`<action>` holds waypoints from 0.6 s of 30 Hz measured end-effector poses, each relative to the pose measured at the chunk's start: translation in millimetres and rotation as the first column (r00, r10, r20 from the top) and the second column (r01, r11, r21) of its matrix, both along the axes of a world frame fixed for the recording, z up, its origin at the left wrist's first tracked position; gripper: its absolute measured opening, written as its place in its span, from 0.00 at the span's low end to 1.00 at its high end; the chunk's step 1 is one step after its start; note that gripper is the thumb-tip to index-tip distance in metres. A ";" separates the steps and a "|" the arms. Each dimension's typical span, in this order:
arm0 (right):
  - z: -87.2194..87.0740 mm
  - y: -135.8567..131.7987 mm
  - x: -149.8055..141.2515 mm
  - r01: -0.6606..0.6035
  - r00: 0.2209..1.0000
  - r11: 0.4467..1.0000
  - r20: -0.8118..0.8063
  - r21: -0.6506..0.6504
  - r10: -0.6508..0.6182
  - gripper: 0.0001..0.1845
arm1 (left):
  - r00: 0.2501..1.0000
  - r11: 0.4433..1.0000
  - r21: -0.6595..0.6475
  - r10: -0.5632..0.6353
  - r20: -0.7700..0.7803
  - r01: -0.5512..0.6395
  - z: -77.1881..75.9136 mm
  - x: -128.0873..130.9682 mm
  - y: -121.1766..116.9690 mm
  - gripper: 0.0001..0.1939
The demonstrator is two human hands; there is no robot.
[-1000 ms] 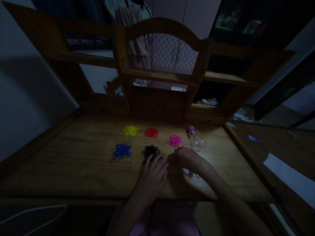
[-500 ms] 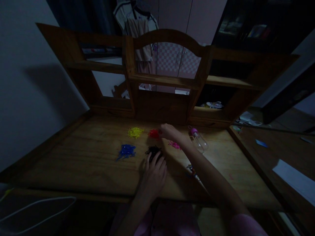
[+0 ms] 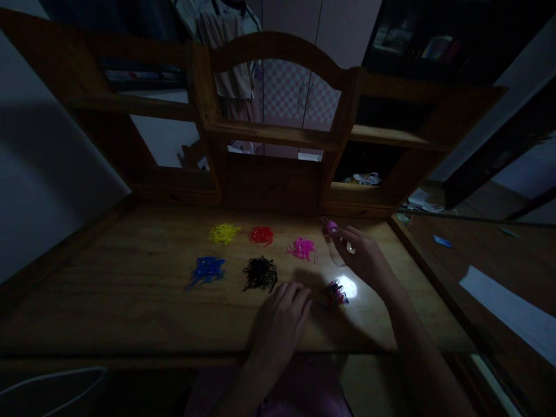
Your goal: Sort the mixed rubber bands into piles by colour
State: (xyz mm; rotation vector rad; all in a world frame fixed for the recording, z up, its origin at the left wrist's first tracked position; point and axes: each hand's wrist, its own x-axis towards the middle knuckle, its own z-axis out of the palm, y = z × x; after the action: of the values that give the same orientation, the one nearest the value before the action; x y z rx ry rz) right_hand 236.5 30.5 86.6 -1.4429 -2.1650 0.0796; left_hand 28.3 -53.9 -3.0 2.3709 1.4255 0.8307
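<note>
My left hand lies on the desk with its fingers loosely stretched and nothing visible in them, just right of a pile of black rubber bands. My right hand is bent round the upper part of a clear bottle with a pink cap, covering much of it. Left of the bottle are pink bands. Red bands and yellow bands lie farther back, blue bands at the left. A mixed-colour clump of bands lies below my right hand.
A wooden shelf unit rises along the back of the desk. A bright light spot shows beside the mixed clump. To the right, a lower brown surface holds a white paper strip.
My right hand has left the red bands and come right to the bottle. My left hand has drawn off the black bands toward the right. The view has shifted slightly right.
</note>
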 end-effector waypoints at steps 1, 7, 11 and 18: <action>-8.0 -10.9 8.2 0.032 0.998 0.999 -0.058 -0.002 -0.032 0.12 | 1.000 1.000 -0.026 -0.001 0.002 0.001 0.1 7.7 3.3 0.09; -62.1 -69.8 29.7 0.304 0.857 0.946 -0.399 -0.116 -0.325 0.13 | 0.999 0.995 -0.097 -0.024 0.033 0.027 -0.4 41.1 26.0 0.08; -85.1 -102.5 32.0 0.399 0.754 0.890 -0.472 -0.222 -0.456 0.13 | 0.996 0.991 -0.119 -0.054 0.074 0.063 -0.1 47.2 24.6 0.07; -89.9 -131.7 14.3 0.232 0.812 0.911 -0.447 -0.340 -0.374 0.08 | 0.995 0.991 -0.099 -0.089 0.041 0.092 -7.4 49.7 14.8 0.09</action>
State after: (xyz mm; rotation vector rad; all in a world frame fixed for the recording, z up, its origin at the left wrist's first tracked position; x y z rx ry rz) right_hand 250.8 -101.2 -3.3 -1.6784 -1.5140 0.5930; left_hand 77.9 -39.1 -10.4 2.3141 1.3035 0.7559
